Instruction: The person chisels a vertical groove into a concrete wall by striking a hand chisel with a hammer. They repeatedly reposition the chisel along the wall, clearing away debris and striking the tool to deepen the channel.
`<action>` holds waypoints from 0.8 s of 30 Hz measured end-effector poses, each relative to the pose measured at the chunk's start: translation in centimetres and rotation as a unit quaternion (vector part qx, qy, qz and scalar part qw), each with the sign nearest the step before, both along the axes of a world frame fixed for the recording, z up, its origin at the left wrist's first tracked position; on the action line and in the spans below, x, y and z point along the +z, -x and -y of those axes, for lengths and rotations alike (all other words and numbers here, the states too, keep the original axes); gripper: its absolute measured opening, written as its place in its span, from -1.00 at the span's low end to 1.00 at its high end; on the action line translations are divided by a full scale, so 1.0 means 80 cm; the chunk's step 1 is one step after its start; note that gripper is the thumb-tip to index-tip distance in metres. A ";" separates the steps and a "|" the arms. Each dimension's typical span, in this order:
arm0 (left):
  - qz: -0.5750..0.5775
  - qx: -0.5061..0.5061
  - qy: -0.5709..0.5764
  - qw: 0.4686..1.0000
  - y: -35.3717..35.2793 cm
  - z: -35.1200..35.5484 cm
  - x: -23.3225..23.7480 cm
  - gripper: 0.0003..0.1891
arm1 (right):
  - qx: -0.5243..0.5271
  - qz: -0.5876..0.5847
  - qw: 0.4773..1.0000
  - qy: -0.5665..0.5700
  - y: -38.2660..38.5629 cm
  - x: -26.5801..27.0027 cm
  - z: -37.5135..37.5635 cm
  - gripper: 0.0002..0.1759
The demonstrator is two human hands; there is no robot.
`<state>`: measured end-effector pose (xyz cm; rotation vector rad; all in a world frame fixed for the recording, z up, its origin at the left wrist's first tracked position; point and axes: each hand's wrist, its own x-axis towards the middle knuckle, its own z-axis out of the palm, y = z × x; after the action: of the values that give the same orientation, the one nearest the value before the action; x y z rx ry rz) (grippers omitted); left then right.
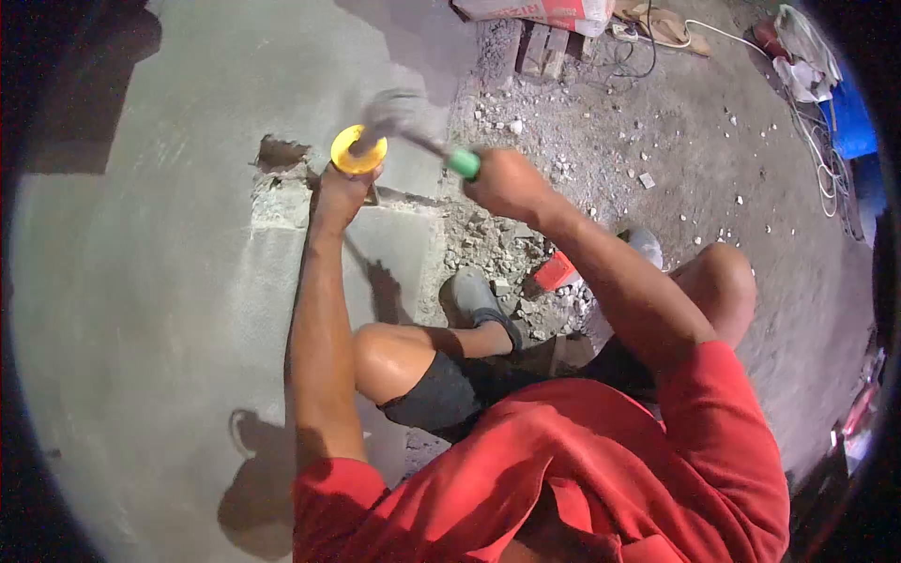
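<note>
And here's the tight spot: the hammer (424, 143) bars the gap between the left hand (343, 197) and right hand (510, 185), its blurred head right up by the yellow-guarded chisel (346, 159). Left of the left forearm (324, 310), plenty of room over the smooth grey surface (160, 300)! Below the right hand, rubble (483, 239), a red-orange block (556, 272) and a shoe (472, 289) clutter any low pass.

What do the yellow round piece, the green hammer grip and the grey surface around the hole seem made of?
Yellow round piece: probably smooth plastic or rubber, from its bright colour. Green hammer grip: likely plastic or rubber by its solid colour; finish too small to tell. Grey surface: looks like matte concrete or render, crumbly where broken at the hole.
</note>
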<state>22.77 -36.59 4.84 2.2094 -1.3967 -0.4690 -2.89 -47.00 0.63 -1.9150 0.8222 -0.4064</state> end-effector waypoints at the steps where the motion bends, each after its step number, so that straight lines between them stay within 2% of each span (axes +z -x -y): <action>1: 0.006 -0.004 0.016 1.000 0.005 0.001 -0.001 -0.60 | -0.044 -0.031 0.998 -0.027 0.009 -0.008 -0.005 -0.67; 2: 0.013 0.003 0.042 0.999 0.008 0.002 -0.004 -0.60 | -0.078 -0.060 0.994 -0.043 0.014 -0.008 -0.002 -0.66; 4: 0.027 -0.013 -0.048 0.998 0.011 0.001 -0.037 -0.65 | -0.128 -0.017 0.991 -0.029 0.029 -0.006 0.006 -0.63; 5: 0.048 -0.061 -0.073 0.994 0.017 -0.002 -0.074 -0.67 | -0.154 -0.010 0.987 -0.042 0.037 0.013 0.013 -0.66; 6: 0.052 -0.073 0.067 0.994 0.072 -0.007 -0.067 -0.70 | -0.179 -0.006 0.982 -0.059 0.049 0.028 0.010 -0.67; 7: 0.071 -0.083 0.121 0.987 0.105 -0.023 -0.084 -0.77 | -0.197 0.044 0.973 -0.113 0.059 0.033 0.013 -0.73; 8: 0.206 -0.178 0.133 0.953 0.108 -0.036 -0.127 -0.77 | -0.216 0.091 0.957 -0.171 0.068 0.036 0.016 -0.77; 9: 0.124 -0.176 0.169 0.962 0.153 -0.052 -0.080 -0.75 | -0.217 0.087 0.960 -0.151 0.080 0.054 0.014 -0.78; 10: 0.119 -0.178 0.139 0.967 0.160 -0.057 -0.102 -0.73 | -0.215 0.090 0.958 -0.165 0.091 0.055 0.016 -0.77; 12: 0.077 -0.118 0.166 0.976 0.181 -0.060 -0.082 -0.73 | -0.206 0.083 0.959 -0.175 0.100 0.060 0.008 -0.76; 14: 0.073 -0.080 0.171 0.979 0.185 -0.061 -0.061 -0.70 | -0.208 0.120 0.956 -0.171 0.115 0.072 -0.007 -0.74; 16: 0.099 -0.105 0.194 0.970 0.169 -0.062 -0.044 -0.74 | -0.187 0.108 0.964 -0.158 0.119 0.068 -0.015 -0.72; 17: 0.126 -0.118 0.248 0.953 0.160 -0.063 -0.038 -0.72 | -0.175 0.098 0.968 -0.149 0.121 0.061 -0.017 -0.71; 19: 0.113 -0.082 0.240 0.961 0.149 -0.071 -0.025 -0.71 | -0.167 0.066 0.974 -0.140 0.119 0.056 -0.025 -0.69; 21: 0.113 -0.068 0.261 0.956 0.125 -0.077 -0.038 -0.69 | -0.118 0.112 0.976 -0.142 0.111 0.070 -0.043 -0.69; 24: 0.112 -0.052 0.293 0.948 0.102 -0.084 -0.053 -0.62 | -0.105 0.098 0.983 -0.116 0.105 0.067 -0.059 -0.72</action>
<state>14.64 -29.84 0.57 1.7416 -1.5266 0.1641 -11.28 -42.28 5.96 -1.5515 0.9001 -0.5911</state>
